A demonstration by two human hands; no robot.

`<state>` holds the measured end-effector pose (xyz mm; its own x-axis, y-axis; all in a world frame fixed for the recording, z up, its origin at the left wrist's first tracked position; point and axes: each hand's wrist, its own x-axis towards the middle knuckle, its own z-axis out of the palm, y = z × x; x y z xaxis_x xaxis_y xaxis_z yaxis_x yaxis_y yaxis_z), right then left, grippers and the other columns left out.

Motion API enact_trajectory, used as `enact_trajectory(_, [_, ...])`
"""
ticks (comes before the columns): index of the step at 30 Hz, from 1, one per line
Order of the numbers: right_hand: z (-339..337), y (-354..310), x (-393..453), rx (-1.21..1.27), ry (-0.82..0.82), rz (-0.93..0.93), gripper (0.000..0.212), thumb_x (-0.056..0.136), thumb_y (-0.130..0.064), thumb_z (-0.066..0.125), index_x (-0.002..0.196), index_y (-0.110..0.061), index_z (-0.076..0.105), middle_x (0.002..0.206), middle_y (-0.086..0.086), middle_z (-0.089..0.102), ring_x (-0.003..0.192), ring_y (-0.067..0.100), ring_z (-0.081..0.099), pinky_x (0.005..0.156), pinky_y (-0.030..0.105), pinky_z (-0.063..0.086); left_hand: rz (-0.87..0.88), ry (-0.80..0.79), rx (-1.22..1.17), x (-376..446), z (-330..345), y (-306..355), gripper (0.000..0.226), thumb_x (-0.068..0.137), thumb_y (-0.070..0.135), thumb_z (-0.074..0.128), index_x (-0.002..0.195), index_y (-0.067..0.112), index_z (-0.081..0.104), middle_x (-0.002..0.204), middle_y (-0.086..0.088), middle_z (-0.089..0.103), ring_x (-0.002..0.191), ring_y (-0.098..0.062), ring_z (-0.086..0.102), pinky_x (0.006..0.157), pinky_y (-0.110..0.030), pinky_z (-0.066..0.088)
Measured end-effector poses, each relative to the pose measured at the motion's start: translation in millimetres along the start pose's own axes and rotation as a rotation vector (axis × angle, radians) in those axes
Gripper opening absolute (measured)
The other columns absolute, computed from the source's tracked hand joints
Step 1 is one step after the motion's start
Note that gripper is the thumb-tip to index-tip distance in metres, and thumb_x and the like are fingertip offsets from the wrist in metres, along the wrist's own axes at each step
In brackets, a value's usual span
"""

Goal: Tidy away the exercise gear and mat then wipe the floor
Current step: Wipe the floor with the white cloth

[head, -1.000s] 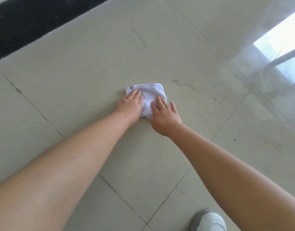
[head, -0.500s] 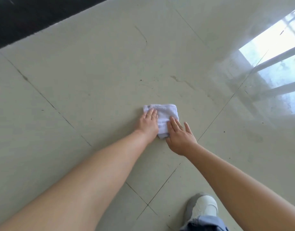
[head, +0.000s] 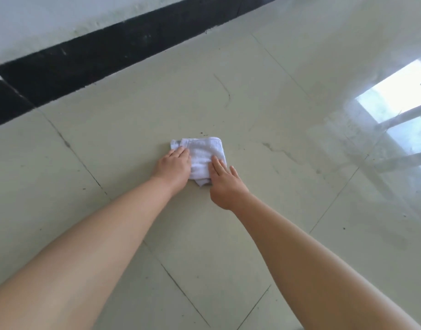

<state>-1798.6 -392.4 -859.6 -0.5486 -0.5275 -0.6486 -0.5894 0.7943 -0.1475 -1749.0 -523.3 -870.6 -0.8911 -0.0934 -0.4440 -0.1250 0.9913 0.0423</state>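
Observation:
A folded white cloth [head: 202, 154] lies flat on the pale tiled floor [head: 264, 210] in the middle of the view. My left hand [head: 172, 166] presses on the cloth's left side, fingers flat and pointing away from me. My right hand [head: 222, 181] presses on its near right corner, fingers spread over the fabric. Both arms are stretched forward. No exercise gear or mat is in view.
A black skirting band [head: 133, 48] runs along the foot of a white wall [head: 62, 17] at the far left. Bright window light reflects off the glossy tiles at the right [head: 395, 96]. Dark specks and scuffs [head: 279, 151] mark the floor beyond the cloth.
Both hands have pushed the cloth forward across the floor, away from me after drawing it closer. The view tilted up, bringing the wall in. The white shoe has left the view.

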Motion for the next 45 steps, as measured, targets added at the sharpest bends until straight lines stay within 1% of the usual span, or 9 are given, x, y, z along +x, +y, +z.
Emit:
enact_trajectory(10, [67,13,-114,0.058,-0.193,0.249,0.061,0.097,-0.017,0.024,0.149,-0.009,-0.007,0.158,0.0,-0.017,0.147,0.013,-0.009,0.118,0.033,-0.011,0.258,-0.168,-0.018,-49,15,67,0.048,0.1,0.004,0.022,0.147,-0.009,0.019,0.158,-0.018,0.015,0.149,-0.022,0.011,0.12,-0.029,0.009])
enact_trajectory(14, [58,24,-93,-0.073,-0.118,0.166,0.057,0.101,-0.024,0.019,0.148,-0.005,-0.006,0.159,0.006,-0.012,0.147,0.017,-0.011,0.117,0.036,-0.014,0.185,-0.018,0.052,-39,10,69,0.031,0.073,0.015,0.053,0.076,-0.004,0.078,0.089,-0.011,0.077,0.095,-0.012,0.073,0.08,-0.015,0.054])
enact_trajectory(17, [36,44,-60,-0.237,-0.044,0.028,0.058,0.102,-0.028,0.017,0.148,-0.003,-0.007,0.159,0.008,-0.008,0.147,0.018,-0.012,0.116,0.035,-0.015,0.108,-0.075,-0.075,-20,18,69,0.049,0.1,0.014,0.037,0.144,-0.007,0.03,0.155,-0.018,0.026,0.146,-0.019,0.023,0.118,-0.025,0.019])
enact_trajectory(19, [15,63,-37,-0.355,-0.024,-0.059,0.058,0.102,-0.028,0.018,0.148,-0.003,-0.007,0.159,0.011,-0.006,0.147,0.02,-0.012,0.117,0.037,-0.014,-0.019,-0.092,-0.097,0,8,73,0.049,0.104,0.016,0.024,0.151,0.004,0.013,0.161,-0.008,0.005,0.15,-0.019,0.004,0.121,-0.027,0.007])
enact_trajectory(28, [-60,179,13,-0.633,0.009,-0.309,0.036,0.096,-0.019,0.038,0.129,-0.014,0.052,0.139,0.005,0.038,0.146,0.027,0.005,0.112,0.057,-0.012,-0.119,-0.043,-0.111,100,-33,143,0.048,0.103,0.01,0.026,0.15,0.005,0.017,0.161,-0.007,0.01,0.15,-0.02,0.006,0.119,-0.027,0.012])
enact_trajectory(35, [-49,302,-53,-0.376,-0.04,-0.167,0.038,0.099,-0.023,0.032,0.128,-0.009,0.052,0.138,0.01,0.04,0.144,0.024,0.014,0.117,0.048,-0.01,0.019,-0.044,-0.098,119,-33,289,0.049,0.101,0.003,0.027,0.148,-0.002,0.017,0.158,-0.015,0.014,0.149,-0.029,0.005,0.12,-0.034,0.01])
enact_trajectory(40, [-19,307,-73,-0.106,-0.015,0.019,0.052,0.097,-0.016,0.032,0.144,0.004,0.022,0.157,0.016,0.005,0.147,0.027,-0.007,0.119,0.036,-0.009,0.01,-0.144,-0.019,110,-38,322,0.048,0.101,0.004,0.028,0.148,-0.004,0.021,0.157,-0.017,0.019,0.148,-0.031,0.009,0.121,-0.034,0.009])
enact_trajectory(43, [-9,300,-66,0.076,0.044,0.053,0.062,0.093,-0.005,0.031,0.147,0.002,0.003,0.157,0.016,-0.011,0.146,0.025,-0.014,0.118,0.031,-0.009,-0.025,-0.058,-0.075,110,-40,316,0.032,0.08,0.017,0.054,0.097,0.003,0.077,0.106,-0.008,0.074,0.112,-0.018,0.066,0.096,-0.022,0.049])
enact_trajectory(45, [-9,296,-52,0.071,0.098,0.015,0.061,0.093,-0.005,0.03,0.148,0.0,0.001,0.157,0.016,-0.012,0.146,0.025,-0.013,0.118,0.031,-0.01,-0.067,-0.011,-0.12,114,-26,303,0.04,0.066,0.013,0.04,0.061,0.01,0.079,0.068,0.001,0.077,0.076,-0.014,0.076,0.067,-0.021,0.058])
